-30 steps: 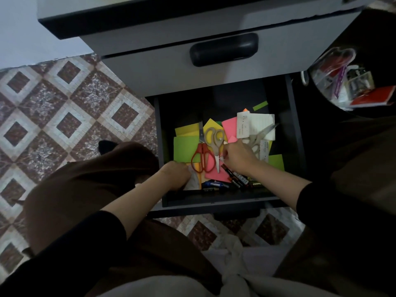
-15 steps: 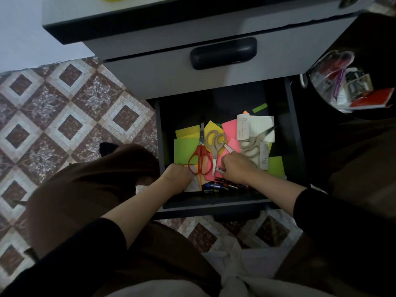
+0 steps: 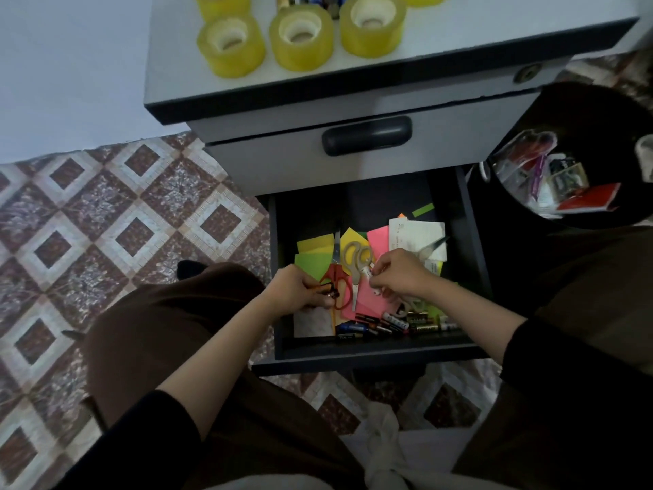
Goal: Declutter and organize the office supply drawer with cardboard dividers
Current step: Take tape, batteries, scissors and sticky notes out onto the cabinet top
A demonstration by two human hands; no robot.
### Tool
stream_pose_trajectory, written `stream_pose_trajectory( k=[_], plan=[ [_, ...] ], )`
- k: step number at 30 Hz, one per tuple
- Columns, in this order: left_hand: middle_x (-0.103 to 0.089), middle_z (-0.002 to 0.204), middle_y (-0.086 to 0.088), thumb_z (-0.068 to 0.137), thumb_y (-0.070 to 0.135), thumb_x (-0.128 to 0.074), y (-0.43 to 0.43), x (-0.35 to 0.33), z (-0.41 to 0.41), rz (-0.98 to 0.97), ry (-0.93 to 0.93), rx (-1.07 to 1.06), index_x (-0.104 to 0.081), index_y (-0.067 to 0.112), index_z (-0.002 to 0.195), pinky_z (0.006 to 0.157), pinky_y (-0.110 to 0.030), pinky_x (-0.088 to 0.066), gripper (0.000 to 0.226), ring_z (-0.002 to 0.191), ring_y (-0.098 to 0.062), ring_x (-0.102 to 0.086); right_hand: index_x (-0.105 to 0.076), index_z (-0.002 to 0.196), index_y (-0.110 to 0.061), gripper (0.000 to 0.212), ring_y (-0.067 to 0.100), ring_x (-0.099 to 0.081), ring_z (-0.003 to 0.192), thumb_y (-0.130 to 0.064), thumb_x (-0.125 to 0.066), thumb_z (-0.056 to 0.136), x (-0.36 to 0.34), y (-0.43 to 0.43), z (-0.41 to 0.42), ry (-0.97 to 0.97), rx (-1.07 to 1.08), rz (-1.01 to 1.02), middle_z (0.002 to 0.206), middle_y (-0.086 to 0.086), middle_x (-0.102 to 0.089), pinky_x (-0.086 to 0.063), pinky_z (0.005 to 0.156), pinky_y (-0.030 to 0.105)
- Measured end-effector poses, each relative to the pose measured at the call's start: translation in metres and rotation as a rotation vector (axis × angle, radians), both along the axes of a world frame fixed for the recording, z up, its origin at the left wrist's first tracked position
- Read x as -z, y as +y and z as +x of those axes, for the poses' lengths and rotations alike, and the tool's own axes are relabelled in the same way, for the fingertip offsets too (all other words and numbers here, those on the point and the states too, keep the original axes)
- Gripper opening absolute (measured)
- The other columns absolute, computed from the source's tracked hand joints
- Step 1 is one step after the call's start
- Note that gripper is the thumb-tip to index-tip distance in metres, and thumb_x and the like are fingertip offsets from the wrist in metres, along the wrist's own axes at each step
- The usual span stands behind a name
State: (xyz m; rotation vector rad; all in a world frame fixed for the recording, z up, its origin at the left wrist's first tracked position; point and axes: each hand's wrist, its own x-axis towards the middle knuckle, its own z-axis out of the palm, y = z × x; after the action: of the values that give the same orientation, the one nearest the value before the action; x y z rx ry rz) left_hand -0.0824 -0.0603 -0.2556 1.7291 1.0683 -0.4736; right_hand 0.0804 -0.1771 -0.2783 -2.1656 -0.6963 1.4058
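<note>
patterned tile floor (image 3: 106,224) is seen at the left, and a grey cabinet (image 3: 282,171) is set on it. yellow tape rolls (image 3: 301,40) are carried on its pale worktop (image 3: 459,47), close to the front edge. a black bin (image 3: 593,111) is placed just right of the cabinet, with clear packaging and a red card lying in it.

the upper drawer (image 3: 441,160) is closed and fitted with a black handle (image 3: 366,135). beneath it the open drawer (image 3: 475,277) is pulled out between brown-clad knees. loose coloured paper is spread over its bottom: a green sheet (image 3: 311,263) and a yellow sheet (image 3: 314,243) at the left, a pink sheet (image 3: 377,238) in the middle, a white slip (image 3: 417,235) toward the right rear. grey-handled scissors (image 3: 355,256) are laid on the paper, touching red-handled scissors (image 3: 341,288) just to their left. the blades of a third pair (image 3: 434,246) are shown beyond the right hand. batteries (image 3: 388,325) are heaped along the drawer's front wall.

both hands are held over the front half of the drawer. the left hand (image 3: 296,290) is curled round a few small dark and orange cylinders (image 3: 328,291), which look like the batteries. a small white object (image 3: 371,274) is pinched in the fingertips of the right hand (image 3: 399,274); what it is cannot be told.
</note>
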Motion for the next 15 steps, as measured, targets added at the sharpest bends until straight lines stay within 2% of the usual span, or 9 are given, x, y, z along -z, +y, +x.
stream_pose_trajectory(
  k=[2, 5, 7, 9, 12, 15],
  plan=[
    [-0.062, 0.062, 0.001, 0.073, 0.010, -0.077, -0.004, -0.008, -0.003, -0.091, -0.038, -0.115, -0.071, -0.005, 0.087, 0.051, -0.008, -0.044, 0.021, 0.050, 0.003, -0.057, -0.062, 0.085, 0.002, 0.004, 0.018, -0.061, 0.053, 0.000, -0.065, 0.083, -0.014, -0.003, 0.002, 0.065, 0.040, 0.030, 0.068, 0.012, -0.062, -0.055, 0.050, 0.025],
    [-0.069, 0.079, -0.012, 0.076, 0.005, -0.073, -0.009, -0.019, -0.005, -0.170, -0.096, -0.219, -0.070, -0.008, 0.093, 0.057, -0.011, -0.051, 0.022, 0.058, -0.002, -0.063, -0.059, 0.091, 0.003, 0.007, 0.025, -0.063, 0.057, 0.004, -0.061, 0.084, -0.032, -0.009, 0.002, 0.130, 0.072, 0.086, 0.070, 0.017, -0.062, -0.057, 0.056, 0.032],
    [-0.069, 0.073, -0.009, 0.077, 0.004, -0.072, -0.012, -0.028, -0.004, -0.206, -0.142, -0.291, -0.069, -0.007, 0.090, 0.057, -0.012, -0.052, 0.017, 0.057, -0.005, -0.064, -0.060, 0.093, 0.003, 0.009, 0.028, -0.062, 0.058, 0.005, -0.060, 0.084, -0.042, -0.014, 0.003, 0.157, 0.081, 0.131, 0.070, 0.018, -0.062, -0.058, 0.056, 0.032],
    [-0.068, 0.065, -0.003, 0.078, 0.004, -0.070, -0.016, -0.036, -0.004, -0.227, -0.189, -0.325, -0.069, -0.005, 0.085, 0.057, -0.013, -0.053, 0.012, 0.057, -0.006, -0.065, -0.060, 0.080, -0.001, 0.007, 0.027, -0.062, 0.056, 0.005, -0.060, 0.085, -0.052, -0.019, 0.003, 0.159, 0.073, 0.162, 0.067, 0.017, -0.061, -0.059, 0.059, 0.035],
    [-0.067, 0.068, -0.004, 0.078, 0.002, -0.070, -0.021, -0.049, -0.004, -0.245, -0.252, -0.369, -0.070, -0.003, 0.080, 0.061, -0.018, -0.056, 0.006, 0.063, -0.010, -0.066, -0.057, 0.067, -0.004, 0.020, 0.021, -0.063, 0.054, 0.005, -0.059, 0.085, -0.064, -0.025, 0.001, 0.165, 0.084, 0.191, 0.064, 0.014, -0.060, -0.059, 0.066, 0.039],
    [-0.068, 0.068, -0.002, 0.079, 0.001, -0.069, -0.027, -0.060, -0.004, -0.280, -0.299, -0.405, -0.069, -0.003, 0.081, 0.059, -0.018, -0.055, 0.004, 0.064, -0.009, -0.066, -0.057, 0.066, -0.005, 0.021, 0.019, -0.064, 0.054, 0.005, -0.059, 0.085, -0.075, -0.032, -0.002, 0.182, 0.107, 0.219, 0.065, 0.014, -0.060, -0.060, 0.063, 0.035]
  ],
)
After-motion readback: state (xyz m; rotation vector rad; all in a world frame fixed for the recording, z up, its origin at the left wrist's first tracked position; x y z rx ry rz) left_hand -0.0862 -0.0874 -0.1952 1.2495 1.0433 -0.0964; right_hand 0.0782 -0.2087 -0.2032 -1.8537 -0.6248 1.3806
